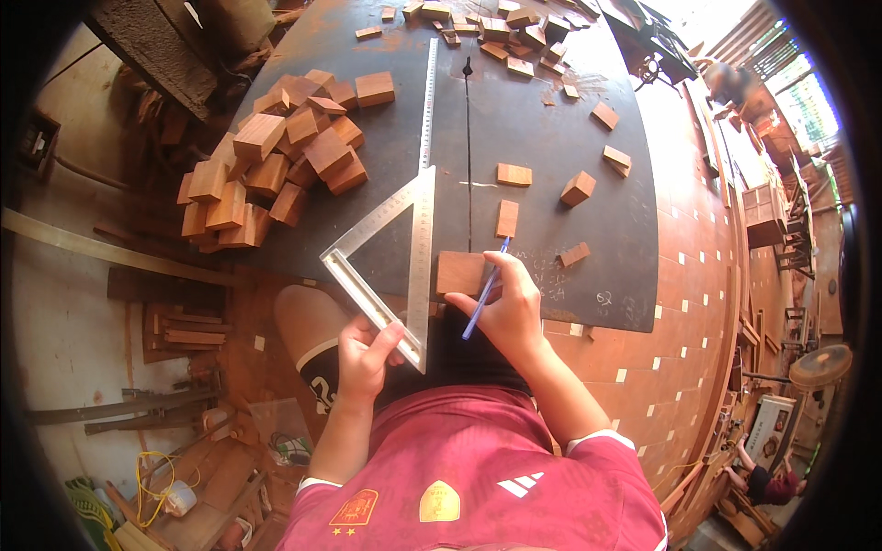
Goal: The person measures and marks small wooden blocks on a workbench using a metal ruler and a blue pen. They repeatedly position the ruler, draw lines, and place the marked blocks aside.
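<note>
My left hand grips the lower end of a triangular set square, thumb on top of its pale edge. The square's upper part reaches over the dark table, its tip by the end of a long steel ruler. Just right of it, my right hand is closed around a rectangular wooden block at the table's near edge. A blue pen sits slanted between the fingers of that same hand. Beyond it lie two small wooden blocks.
A big heap of reddish wooden blocks covers the table's left side. Smaller offcuts lie scattered at the far end. A dark slot runs along the dark tabletop, with chalk marks near its right corner. Another person is at the far right.
</note>
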The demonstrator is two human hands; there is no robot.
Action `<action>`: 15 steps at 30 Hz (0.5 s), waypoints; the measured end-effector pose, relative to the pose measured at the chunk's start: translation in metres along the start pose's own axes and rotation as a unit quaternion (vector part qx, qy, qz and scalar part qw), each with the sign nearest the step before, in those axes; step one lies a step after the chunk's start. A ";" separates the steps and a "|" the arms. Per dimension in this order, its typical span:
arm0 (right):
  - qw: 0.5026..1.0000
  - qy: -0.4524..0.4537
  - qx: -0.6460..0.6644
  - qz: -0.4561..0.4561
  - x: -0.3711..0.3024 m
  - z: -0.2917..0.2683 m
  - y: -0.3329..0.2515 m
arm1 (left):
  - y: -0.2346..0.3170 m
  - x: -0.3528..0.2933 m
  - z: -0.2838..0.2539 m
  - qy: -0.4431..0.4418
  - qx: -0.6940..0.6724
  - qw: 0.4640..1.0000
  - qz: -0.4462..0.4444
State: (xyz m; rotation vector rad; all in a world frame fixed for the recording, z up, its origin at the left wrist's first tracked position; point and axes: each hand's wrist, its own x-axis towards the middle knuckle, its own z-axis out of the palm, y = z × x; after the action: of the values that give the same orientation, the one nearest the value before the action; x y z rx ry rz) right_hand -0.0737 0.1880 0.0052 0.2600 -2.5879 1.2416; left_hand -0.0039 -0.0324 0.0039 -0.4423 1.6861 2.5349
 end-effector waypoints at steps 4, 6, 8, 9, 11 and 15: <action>0.999 0.021 0.009 0.024 -0.002 0.004 -0.004 | 0.002 -0.004 0.006 -0.029 0.040 0.999 -0.013; 1.000 0.016 -0.004 0.003 -0.001 0.002 -0.003 | 0.004 -0.005 0.011 -0.029 0.048 0.998 -0.022; 0.999 0.012 -0.029 -0.035 0.002 -0.004 -0.002 | 0.006 -0.006 0.012 -0.032 0.058 0.998 -0.024; 0.999 0.013 -0.026 -0.036 0.003 -0.007 -0.002 | 0.005 -0.006 0.013 -0.029 0.067 0.997 -0.020; 0.999 0.016 -0.019 -0.039 0.004 -0.010 -0.001 | 0.002 -0.006 0.014 -0.024 0.085 0.996 -0.013; 0.997 0.010 0.028 -0.076 0.011 -0.014 -0.001 | -0.003 -0.008 0.017 -0.016 0.100 0.995 -0.001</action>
State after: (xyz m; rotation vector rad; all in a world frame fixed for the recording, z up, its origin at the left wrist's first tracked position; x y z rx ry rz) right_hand -0.0817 0.1979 0.0174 0.4453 -2.4674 1.2556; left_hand 0.0005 -0.0148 0.0093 -0.3858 1.9010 2.3271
